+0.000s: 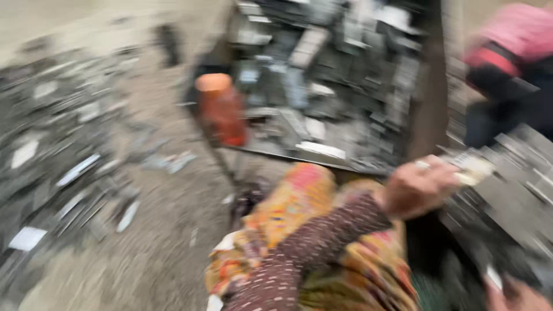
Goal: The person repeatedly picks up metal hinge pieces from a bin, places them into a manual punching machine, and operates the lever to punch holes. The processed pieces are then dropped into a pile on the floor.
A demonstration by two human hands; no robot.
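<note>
Hands: left [417, 187] grips one pale flat piece [472, 168] | right [515, 295] grip unclear | one orange jar [222, 109]

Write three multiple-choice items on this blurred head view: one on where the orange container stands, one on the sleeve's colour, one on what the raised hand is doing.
1. Where is the orange container?
A. at the left edge of the dark tray of parts
B. in the raised hand
C. on the patterned cloth

2. What colour is the sleeve on the reaching arm?
A. plain white
B. dark maroon with pale specks
C. bright green

3. What is the hand at that sleeve's end doing?
A. lying flat and empty on the ground
B. closed on a pale flat piece
C. gripping the orange container

Answers: 1 A, it stands by the tray rim, left of the jumbled parts. 2 B, pale dashes speckle the dark sleeve above the patterned cloth. 3 B, fingers curl around a pale flat piece; blur hides what it is.
</note>
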